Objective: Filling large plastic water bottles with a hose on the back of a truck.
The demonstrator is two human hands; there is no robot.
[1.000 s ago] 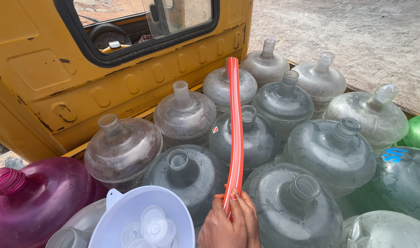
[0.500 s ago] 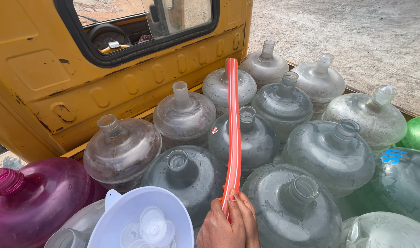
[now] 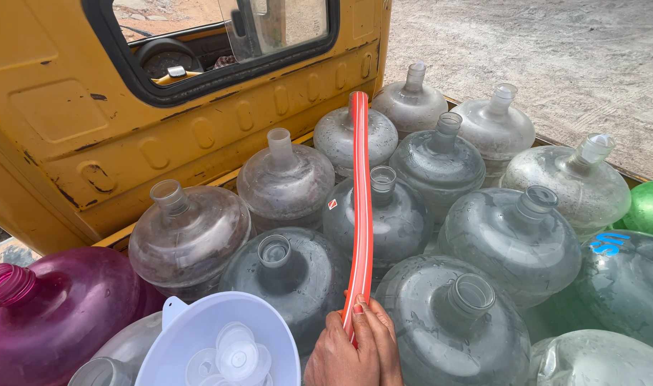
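At the far left, low down, a magenta bottle [image 3: 51, 314] lies well to the left of the red hose [image 3: 361, 207], its ribbed neck pointing left. Nearer the hose, a white funnel [image 3: 191, 332] sits at the bottom edge with several clear caps [image 3: 233, 356] resting inside it. Up and left of the hose runs the yellow vehicle panel [image 3: 126, 136] with its dark-framed window [image 3: 219, 43]. Between that panel and the hose stand clear water bottles: one with an open neck [image 3: 187, 232] farther left, one [image 3: 286, 179] closer in, and a third [image 3: 287, 275] just left of the hose's lower part.

The red hose itself is a striped translucent tube, running almost straight up from the bottom centre; its upper end reaches over a bottle in the back row [image 3: 337, 136], and its middle passes over the front of another clear bottle [image 3: 394, 214]. At its lower end two hands come together. The left hand [image 3: 337, 354] is closed round the hose from the left, and the right hand [image 3: 380, 339] presses on it from the right, a red-painted nail showing against the tube.

Right of the hose, more clear bottles [image 3: 512, 243] crowd together, the nearest [image 3: 455, 322] just beside the right hand. Farthest right a green bottle [image 3: 648, 207] shows at the frame edge, with sandy ground [image 3: 541, 50] beyond
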